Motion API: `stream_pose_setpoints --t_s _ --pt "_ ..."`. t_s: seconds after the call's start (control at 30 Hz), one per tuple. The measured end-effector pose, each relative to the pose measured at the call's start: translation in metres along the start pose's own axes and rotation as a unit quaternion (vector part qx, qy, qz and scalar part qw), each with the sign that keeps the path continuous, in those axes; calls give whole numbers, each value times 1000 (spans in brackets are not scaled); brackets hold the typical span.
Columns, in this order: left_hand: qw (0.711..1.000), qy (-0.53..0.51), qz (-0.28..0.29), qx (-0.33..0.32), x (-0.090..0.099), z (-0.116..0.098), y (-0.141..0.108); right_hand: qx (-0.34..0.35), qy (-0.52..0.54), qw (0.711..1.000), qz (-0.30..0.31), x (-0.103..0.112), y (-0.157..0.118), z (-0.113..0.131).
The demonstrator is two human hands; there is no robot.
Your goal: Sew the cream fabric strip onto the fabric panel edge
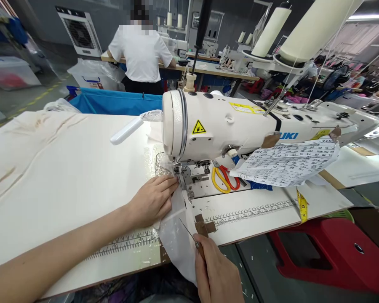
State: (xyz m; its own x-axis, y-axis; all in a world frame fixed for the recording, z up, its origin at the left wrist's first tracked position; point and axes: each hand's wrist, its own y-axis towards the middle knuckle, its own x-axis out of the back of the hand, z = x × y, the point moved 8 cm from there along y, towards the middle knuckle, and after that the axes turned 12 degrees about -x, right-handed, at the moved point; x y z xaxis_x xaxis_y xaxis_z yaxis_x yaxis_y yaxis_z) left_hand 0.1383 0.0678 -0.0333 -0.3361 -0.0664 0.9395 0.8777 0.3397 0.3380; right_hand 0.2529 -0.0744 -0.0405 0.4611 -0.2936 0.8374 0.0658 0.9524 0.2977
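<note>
My left hand (156, 198) is beside the presser foot (178, 169) of a white sewing machine (208, 122). Its fingers are bent and pressed together on thin white fabric (177, 244), which runs from under the foot down over the table's front edge. The thumb is mostly hidden. Lower right, my right hand (216, 267) is closed around an awl (189, 231), whose thin metal point angles up and left over the fabric. Part of the awl's handle is hidden in the fingers.
Yellow-and-red-handled scissors (222, 179) lie beside the machine bed. A printed sheet (287, 162) hangs from the machine arm. A yellow tape measure (302, 206) drapes over the table edge near a red stool (334, 252). Behind the blue cloth bin (113, 101) a person (142, 52) sits, back turned.
</note>
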Motion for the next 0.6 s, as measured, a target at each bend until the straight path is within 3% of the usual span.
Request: stream_pose_setpoints --t_s 0.37,0.6 --pt "1000 24 9 18 -7 1 -1 -9 -38 999 25 -1 16 4" --pt "998 51 32 18 -6 -6 -1 -8 -61 998 -22 6 30 13"
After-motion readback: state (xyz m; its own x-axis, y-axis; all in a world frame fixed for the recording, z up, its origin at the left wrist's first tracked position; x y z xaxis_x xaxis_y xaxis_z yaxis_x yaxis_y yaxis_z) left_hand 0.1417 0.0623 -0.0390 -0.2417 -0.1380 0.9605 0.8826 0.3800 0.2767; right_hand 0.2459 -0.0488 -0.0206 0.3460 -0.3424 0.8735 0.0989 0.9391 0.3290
